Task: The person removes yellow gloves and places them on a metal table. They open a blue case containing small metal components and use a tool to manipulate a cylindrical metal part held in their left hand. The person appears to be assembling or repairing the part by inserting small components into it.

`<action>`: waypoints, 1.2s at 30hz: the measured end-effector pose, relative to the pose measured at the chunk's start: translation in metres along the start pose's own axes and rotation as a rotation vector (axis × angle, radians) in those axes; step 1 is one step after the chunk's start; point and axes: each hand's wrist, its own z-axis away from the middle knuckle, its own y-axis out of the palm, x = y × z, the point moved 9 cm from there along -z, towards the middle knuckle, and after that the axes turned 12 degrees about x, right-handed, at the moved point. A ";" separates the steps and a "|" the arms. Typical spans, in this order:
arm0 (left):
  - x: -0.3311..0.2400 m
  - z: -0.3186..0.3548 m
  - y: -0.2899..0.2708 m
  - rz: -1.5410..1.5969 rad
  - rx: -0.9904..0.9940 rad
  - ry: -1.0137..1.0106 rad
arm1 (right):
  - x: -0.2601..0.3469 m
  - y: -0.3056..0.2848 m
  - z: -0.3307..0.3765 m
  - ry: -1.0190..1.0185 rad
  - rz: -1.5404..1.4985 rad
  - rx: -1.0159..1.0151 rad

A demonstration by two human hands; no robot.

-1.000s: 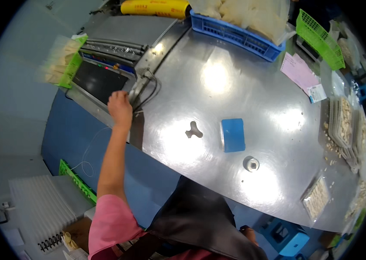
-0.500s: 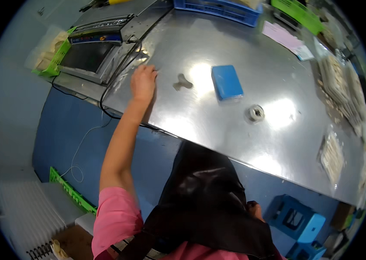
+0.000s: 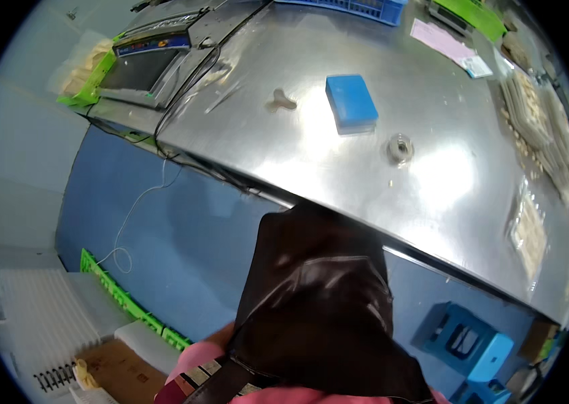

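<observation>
Neither of my hands shows in the head view now; only my dark apron [image 3: 318,296] and pink sleeve [image 3: 197,357] fill the lower middle. On the shiny steel table [image 3: 284,155] lie a blue rectangular block [image 3: 350,102], a small grey three-lobed piece [image 3: 280,101] to its left, and a small round metal ring [image 3: 400,146] nearer the front edge. A grey machine with a dark window [image 3: 146,64] stands at the table's far left, with black cables [image 3: 183,87] running from it over the edge.
Clear bags of pale pieces [image 3: 530,229] line the table's right side. A blue crate [image 3: 358,8] and green basket [image 3: 466,13] stand at the back. A blue stool [image 3: 466,337] sits under the table; a green crate [image 3: 119,296] and white trays [image 3: 35,316] lie lower left.
My left arm, which reached to the cables by the machine and then to the table's left edge, has dropped out of sight. The view has tilted further down.
</observation>
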 end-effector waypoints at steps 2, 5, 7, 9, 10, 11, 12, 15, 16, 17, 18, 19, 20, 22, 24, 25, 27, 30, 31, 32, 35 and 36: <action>0.007 0.002 0.016 0.074 0.034 -0.068 | 0.011 -0.004 -0.010 0.020 -0.009 0.007; -0.018 0.009 0.022 0.159 0.050 -0.092 | 0.029 -0.014 -0.023 0.067 -0.037 0.032; -0.047 0.014 0.017 0.212 0.054 -0.072 | 0.040 -0.021 -0.027 0.098 -0.066 0.043; -0.081 0.016 -0.001 0.278 0.057 -0.033 | 0.049 -0.023 -0.029 0.112 -0.103 0.052; -0.096 0.020 -0.012 0.307 0.064 -0.018 | 0.054 -0.021 -0.027 0.120 -0.124 0.052; -0.113 0.023 -0.027 0.342 0.071 -0.004 | 0.058 -0.017 -0.026 0.127 -0.151 0.053; -0.133 0.022 -0.045 0.396 0.085 0.014 | 0.061 -0.012 -0.024 0.132 -0.178 0.053; -0.186 0.018 -0.096 0.604 0.154 0.021 | 0.064 0.011 -0.027 0.131 -0.258 0.044; -0.218 0.013 -0.121 0.668 0.177 0.025 | 0.064 0.025 -0.028 0.139 -0.312 0.038; -0.244 0.012 -0.139 0.720 0.188 0.040 | 0.066 0.033 -0.033 0.135 -0.348 0.034; -0.280 0.017 -0.155 0.651 0.175 0.085 | 0.064 0.044 -0.036 0.136 -0.402 0.019; -0.314 0.029 -0.163 0.538 0.159 0.135 | 0.061 0.054 -0.035 0.138 -0.457 0.001; -0.343 0.045 -0.161 0.397 0.131 0.212 | 0.057 0.063 -0.037 0.141 -0.522 -0.016; -0.395 0.082 -0.148 0.141 0.009 0.434 | 0.043 0.077 -0.044 0.132 -0.698 -0.033; -0.420 0.108 -0.134 -0.067 -0.200 0.736 | 0.037 0.085 -0.048 0.112 -0.930 -0.081; -0.429 0.116 -0.130 -0.147 -0.333 0.888 | 0.037 0.080 -0.049 0.084 -1.059 -0.136; -0.434 0.153 -0.131 -0.051 -0.563 0.965 | 0.035 0.054 -0.054 -0.009 -1.295 -0.314; -0.402 0.151 -0.184 -0.078 -0.759 1.011 | 0.088 -0.024 0.008 -0.135 -1.272 -0.586; -0.399 0.159 -0.185 -0.154 -0.797 0.922 | 0.097 -0.045 0.031 -0.190 -1.202 -0.632; -0.383 0.117 -0.195 -0.173 -0.787 0.847 | 0.105 -0.057 0.035 -0.211 -1.000 -0.562; -0.338 0.040 -0.185 -0.399 -0.625 0.878 | 0.143 -0.066 0.024 -0.146 -0.448 -0.339; -0.325 0.019 -0.185 -0.527 -0.642 0.787 | 0.164 -0.077 0.036 -0.096 -0.125 -0.439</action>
